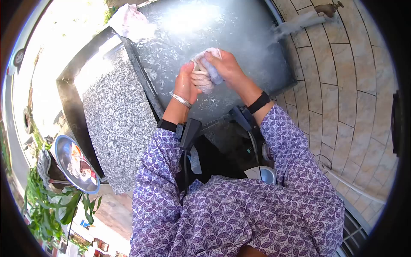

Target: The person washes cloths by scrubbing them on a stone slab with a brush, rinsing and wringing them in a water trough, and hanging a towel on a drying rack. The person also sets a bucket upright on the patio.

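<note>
A wet, bunched-up whitish cloth [204,76] is squeezed between my two hands, above a basin full of water [252,55]. My left hand [186,85], with a silver bangle at the wrist, is closed around the cloth's left side. From the right, my right hand [227,66] grips its upper part, the thumb pressed on top. The cloth's exact kind cannot be told from its folds. Another pale pinkish cloth [128,21] lies over the basin's far left corner.
A speckled granite slab [115,111] adjoins the basin on the left. Beyond it stands a blue bowl [95,187] holding cloths. Water pours from a tap [329,9] on the tiled wall [329,98] at right. A smaller light-blue container [268,175] is near my body.
</note>
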Action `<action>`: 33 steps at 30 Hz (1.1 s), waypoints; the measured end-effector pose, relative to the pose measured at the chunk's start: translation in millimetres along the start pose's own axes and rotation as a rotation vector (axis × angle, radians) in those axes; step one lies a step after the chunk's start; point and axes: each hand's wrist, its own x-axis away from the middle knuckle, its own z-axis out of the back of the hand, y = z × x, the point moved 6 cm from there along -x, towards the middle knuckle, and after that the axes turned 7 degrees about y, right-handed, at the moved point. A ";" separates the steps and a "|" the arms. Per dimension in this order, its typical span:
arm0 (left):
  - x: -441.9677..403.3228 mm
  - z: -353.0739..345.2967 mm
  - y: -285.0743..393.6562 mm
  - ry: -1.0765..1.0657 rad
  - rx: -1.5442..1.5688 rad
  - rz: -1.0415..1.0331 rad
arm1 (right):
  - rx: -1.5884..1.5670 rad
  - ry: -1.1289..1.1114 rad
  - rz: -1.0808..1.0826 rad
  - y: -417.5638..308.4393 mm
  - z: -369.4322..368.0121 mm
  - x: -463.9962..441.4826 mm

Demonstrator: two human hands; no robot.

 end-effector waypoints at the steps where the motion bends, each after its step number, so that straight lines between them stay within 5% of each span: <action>1: -0.6 1.5 -5.0 -0.008 0.035 0.104 | 0.096 -0.081 0.089 -24.2 -18.6 22.7; 5: -12.6 6.6 -1.2 0.015 0.213 -0.084 | 0.436 -0.125 0.386 -57.6 -46.8 63.5; 7: 14.8 -10.0 4.5 0.120 0.106 -0.150 | 0.704 0.098 0.642 -55.8 -37.4 46.9; 11: 42.2 -25.3 -2.1 0.116 -0.060 -0.059 | 0.978 0.262 0.271 -8.7 32.5 -25.4; 13: 44.7 -34.3 16.3 0.017 -0.024 -0.268 | 1.071 0.246 0.237 3.0 48.8 -37.2; 17: 32.1 16.1 34.3 0.205 0.056 -0.332 | 0.660 0.302 -0.041 24.3 86.9 -41.0; 19: 32.1 28.7 41.4 0.294 -0.012 -0.375 | -0.154 -0.007 -0.292 41.8 69.8 -39.6; 21: 23.3 46.0 46.1 0.379 -0.083 -0.409 | -0.070 -0.002 -0.279 34.9 73.5 -36.1; 23: 7.6 51.5 54.2 0.281 -0.350 -0.563 | 0.010 0.016 -0.270 36.4 79.8 -31.1; 25: 0.1 54.4 53.0 0.284 -0.515 -0.588 | 0.763 0.057 -0.046 32.3 82.9 -40.9; 27: 12.9 39.8 63.1 0.796 -1.593 -0.670 | 0.955 0.041 0.016 39.3 79.3 -39.4; 28: 27.5 27.5 59.8 0.895 -1.730 -0.724 | 1.148 0.023 0.077 43.1 75.9 -38.8; 29: 41.8 13.2 56.9 0.896 -1.733 -0.722 | 1.146 0.021 0.075 52.0 74.4 -38.7; 31: 52.8 -31.8 34.6 0.431 -1.837 -0.873 | 1.202 0.033 0.079 64.7 73.5 -38.9; 32: 46.6 -37.2 12.1 0.264 -1.788 -0.763 | 1.202 0.030 0.080 58.5 71.4 -35.3; 33: 42.8 -43.4 -8.5 0.106 -1.729 -0.655 | 0.958 -0.068 -0.197 60.1 68.7 -27.0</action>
